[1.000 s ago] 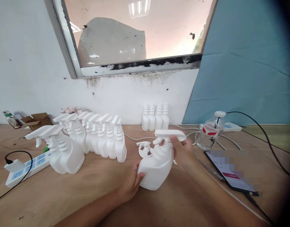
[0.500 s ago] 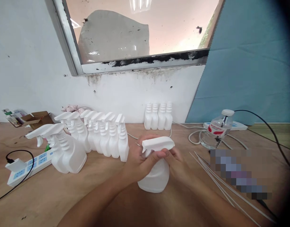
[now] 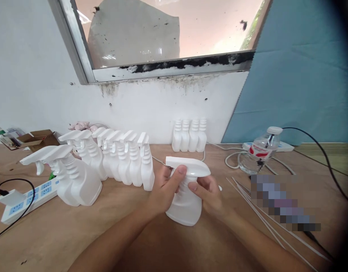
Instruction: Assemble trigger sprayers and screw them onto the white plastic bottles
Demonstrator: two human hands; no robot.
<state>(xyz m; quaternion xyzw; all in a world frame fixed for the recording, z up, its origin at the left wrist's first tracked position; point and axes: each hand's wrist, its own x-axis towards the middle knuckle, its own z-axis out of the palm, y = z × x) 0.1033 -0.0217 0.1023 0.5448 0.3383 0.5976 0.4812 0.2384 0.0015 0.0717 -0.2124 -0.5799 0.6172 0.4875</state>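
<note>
I monitor a brown counter (image 3: 46, 245) by remote feed. Left side: a pair of white spray bottles (image 3: 84, 185) stands beside a power strip (image 3: 31, 202); a row of spray bottles (image 3: 122, 164) with trigger heads stands behind it. Far left, rear: a cardboard box (image 3: 42, 141), flaps open. Centre rear: four headless bottles (image 3: 194, 139) stand upright in line. Right rear: a water bottle (image 3: 254, 155) stands near a looped pale cable (image 3: 226, 161). Right front: I register thin white tubes (image 3: 259, 208) lying beside a pixelated item (image 3: 284, 203).

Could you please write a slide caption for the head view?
Left hand and right hand hold a white spray bottle; more bottles stand on the table.
</note>
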